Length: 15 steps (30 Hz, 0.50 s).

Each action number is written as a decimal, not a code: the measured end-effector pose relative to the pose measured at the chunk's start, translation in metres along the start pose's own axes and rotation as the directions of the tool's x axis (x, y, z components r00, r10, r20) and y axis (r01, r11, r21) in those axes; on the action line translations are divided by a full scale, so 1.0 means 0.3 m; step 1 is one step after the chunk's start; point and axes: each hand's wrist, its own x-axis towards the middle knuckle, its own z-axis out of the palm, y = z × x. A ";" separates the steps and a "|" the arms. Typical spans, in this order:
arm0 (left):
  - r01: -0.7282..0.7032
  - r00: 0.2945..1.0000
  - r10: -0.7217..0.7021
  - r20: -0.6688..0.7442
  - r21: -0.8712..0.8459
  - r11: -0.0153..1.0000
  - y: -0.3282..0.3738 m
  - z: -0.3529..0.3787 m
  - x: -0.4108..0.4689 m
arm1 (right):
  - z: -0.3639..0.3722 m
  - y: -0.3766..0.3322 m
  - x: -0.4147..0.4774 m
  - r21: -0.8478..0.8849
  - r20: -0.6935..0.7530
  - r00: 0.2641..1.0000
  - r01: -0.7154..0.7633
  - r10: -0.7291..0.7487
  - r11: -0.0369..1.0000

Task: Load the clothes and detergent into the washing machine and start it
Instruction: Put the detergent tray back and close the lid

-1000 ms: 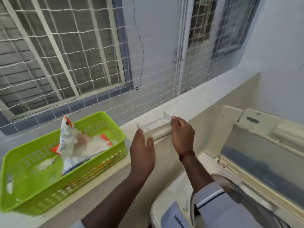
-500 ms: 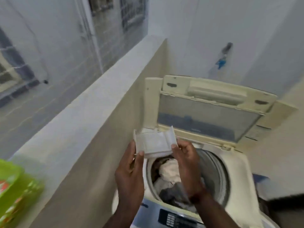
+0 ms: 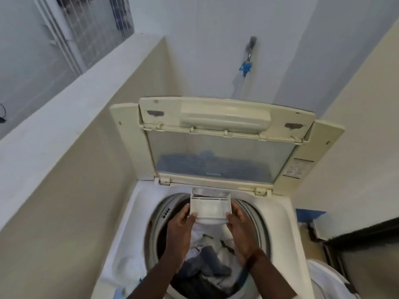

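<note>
Head view looks down into a narrow corner between pale walls, with a broad white ledge point(image 3: 64, 108) running along the left side below a grilled window point(image 3: 90, 29). A top-loading washing machine point(image 3: 138, 212) fills the lower middle, cream and white, set close against the left wall. Its lid point(image 3: 216, 156) stands folded up at the back, the clear panel facing the camera. Below it the round drum point(image 3: 157, 214) lies open with a grey rim. Inside the drum sit the clothes point(image 3: 211, 262), a loose heap of white, grey and dark blue cloth that reaches well up toward the rim.

Over the back part of the drum opening hangs a small white detergent tray point(image 3: 210, 209), rectangular and shallow, its open side up and its far end toward a pale recess in the rear rim; whether it touches that recess cannot be told. Its inside looks whitish, and whether powder lies in it cannot be told.

The left hand point(image 3: 181, 231) grips the tray's left near corner, thumb on top. The right hand point(image 3: 241, 229) grips the right near corner the same way, a dark wristband point(image 3: 255, 258) on its wrist. High on the back wall is a tap point(image 3: 246, 65) with a blue part.
</note>
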 end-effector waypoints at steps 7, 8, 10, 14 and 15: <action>0.085 0.996 -0.087 0.027 0.043 0.995 -0.118 0.065 0.168 | -0.022 0.075 0.133 0.067 -0.042 0.993 -0.105 0.108 0.992; 0.095 0.994 -0.097 0.041 0.036 0.995 -0.134 0.071 0.186 | -0.026 0.080 0.142 0.079 -0.048 0.992 -0.111 0.115 0.991; 0.093 0.995 -0.095 0.043 0.052 0.994 -0.151 0.078 0.209 | -0.030 0.090 0.164 0.093 -0.048 0.990 -0.124 0.129 0.988; 0.019 1.000 -0.019 -0.004 0.104 0.994 -0.156 0.082 0.221 | -0.024 0.109 0.172 0.067 -0.044 0.988 -0.144 0.147 0.987; 0.009 1.000 -0.008 -0.008 0.110 0.994 -0.158 0.081 0.221 | -0.020 0.111 0.170 0.060 -0.041 0.988 -0.143 0.146 0.988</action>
